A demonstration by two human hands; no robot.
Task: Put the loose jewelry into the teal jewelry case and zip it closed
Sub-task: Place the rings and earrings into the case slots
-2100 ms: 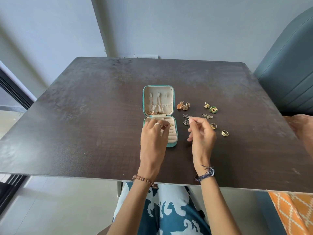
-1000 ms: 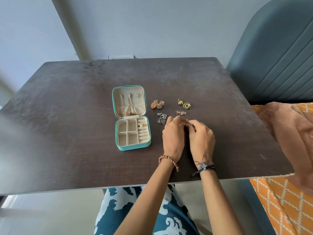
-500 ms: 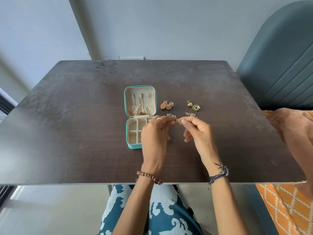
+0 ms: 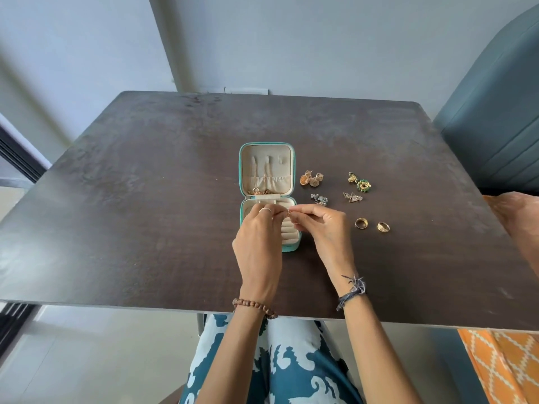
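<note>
On the dark table [image 4: 145,199] the teal jewelry case [image 4: 267,196] lies open, lid flat on the far side. Above its near tray, the left hand [image 4: 258,246] and right hand [image 4: 326,233] meet fingertip to fingertip, both pinching a small gold ring [image 4: 288,212]. Right of the case lie gold earrings [image 4: 311,178], green earrings [image 4: 360,182], silver earrings [image 4: 320,199], triangular earrings [image 4: 352,196] and, just right of the right hand, two gold rings [image 4: 372,224].
</note>
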